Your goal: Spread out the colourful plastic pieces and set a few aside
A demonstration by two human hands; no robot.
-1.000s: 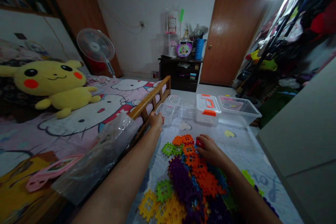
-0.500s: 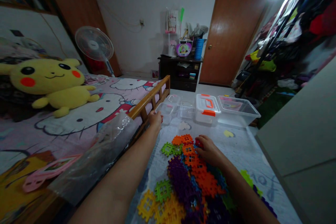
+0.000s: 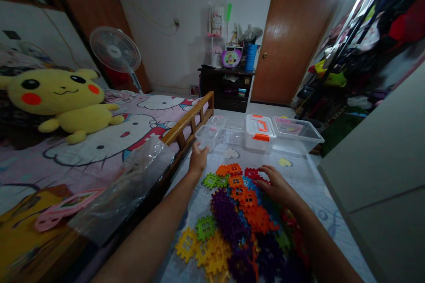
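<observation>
My left hand [image 3: 199, 159] is just in front of a clear plastic container [image 3: 205, 135], fingers apart and holding nothing. My right hand [image 3: 275, 185] reaches over the far right side of a pile of toy building tiles, fingers stretched out beside a red tile [image 3: 251, 172]; whether they touch it I cannot tell. Orange tiles [image 3: 249, 199] run down the middle of the pile, next to purple tiles [image 3: 226, 212]. Nearer me on the left are a green tile [image 3: 205, 227] and yellow tiles [image 3: 215, 254]. My right forearm partly covers more red tiles.
Beyond the pile stand a lidded clear box with orange latches [image 3: 260, 135] and a large open clear box [image 3: 297, 137]. A wooden bed rail [image 3: 189, 124] runs along the left, with a plastic bag [image 3: 133, 181] and a yellow plush toy [image 3: 66, 101] on the bed.
My left hand has let go of the clear container and drawn back a little. My right hand has moved slightly right and its fingers have opened, uncovering the red tile.
</observation>
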